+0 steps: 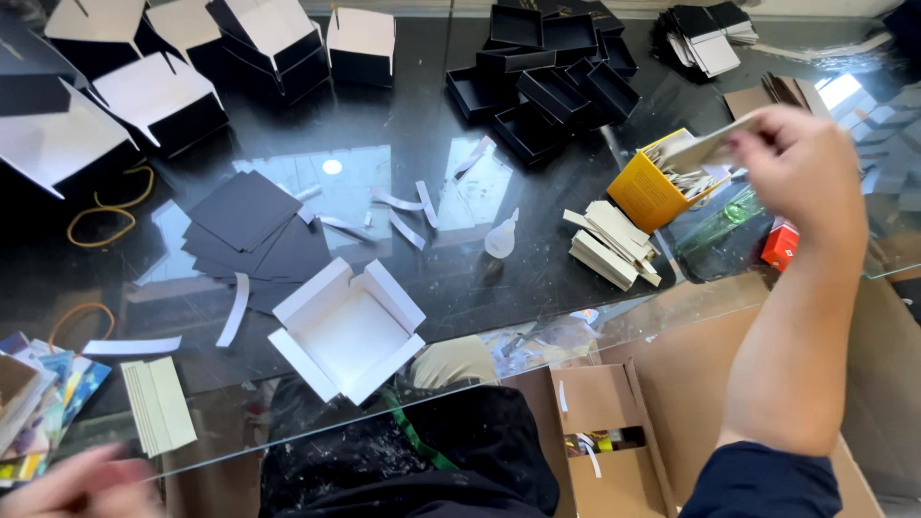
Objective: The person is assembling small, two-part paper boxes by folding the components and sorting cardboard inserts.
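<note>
R hand (pixel 804 171) reaches out over glass table (pixel 403 134), arm extended, fingers pinched on a thin card strip (pixel 705 146) just above yellow box (pixel 655 190) of strips. L hand (pixel 77 484) low at bottom-left, blurred; grip can't tell. White unfolded box (pixel 347 331) sits near table edge, glue bottle (pixel 501 236) beyond it.

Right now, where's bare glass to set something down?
Free: between white open box and stacked card strips, below the small glue bottle. Also upper centre, between white-lidded boxes and black trays. Crowded: around the black sheets and yellow box.
</note>
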